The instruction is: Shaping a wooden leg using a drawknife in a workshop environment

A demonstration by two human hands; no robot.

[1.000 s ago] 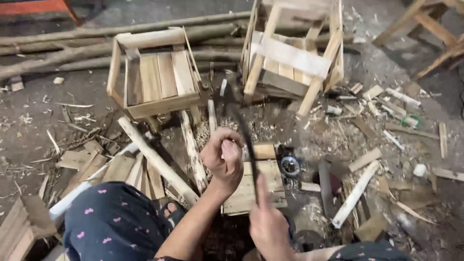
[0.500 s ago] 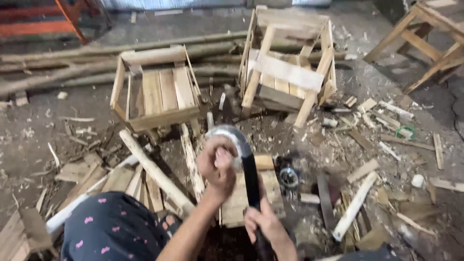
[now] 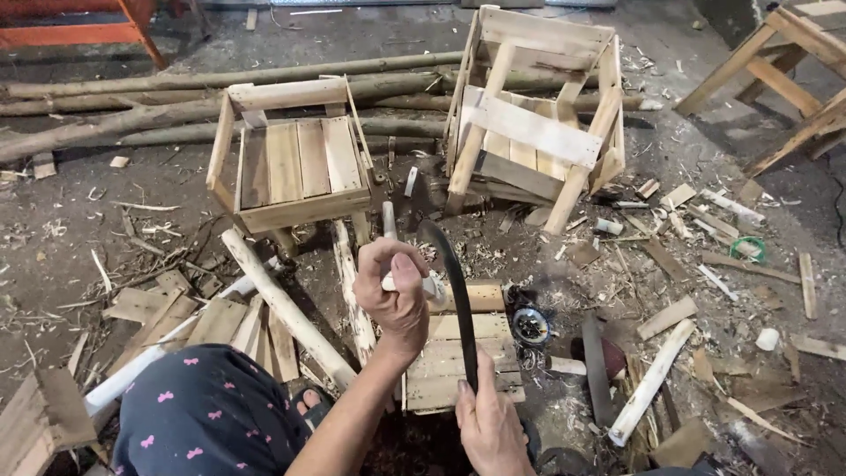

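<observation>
Left hand grips a short pale wooden peg upright on the slatted block — right hand clasps the dark curved blade against it, braced for shaving.

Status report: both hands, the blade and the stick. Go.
Left hand closed on pale wooden stick. Right hand grips handle of dark curved blade; blade meets stick. Slatted board beneath, offcuts all round.

We see two crates side by side behind the slatted board, with logs lying behind them on the floor.
</observation>
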